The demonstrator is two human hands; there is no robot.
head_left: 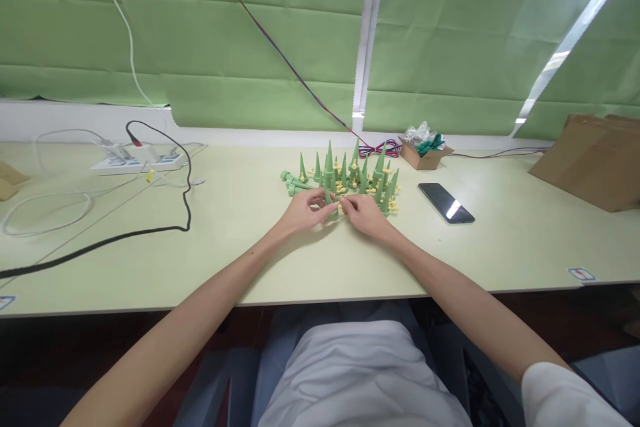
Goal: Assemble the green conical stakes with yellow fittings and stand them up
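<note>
Several green cones with small yellow parts stand close together on the pale table (310, 267), among them a tall cone (329, 163) toward the back. My left hand (309, 209) is closed round a green cone at the front of the group. Beside it, my right hand (364, 213) pinches a small yellow piece against that cone; the fingertips of both hands nearly meet. Green tubular pieces (299, 187) lie on their sides at the group's left edge. The fingers partly hide the held cone's lower part.
A black phone (446, 203) lies to the right. Behind it sits a small cardboard box (424, 155) with plastic and green material. A large cardboard piece (593, 160) stands far right. At the left are a power strip (140, 161) and a black cable (120, 235).
</note>
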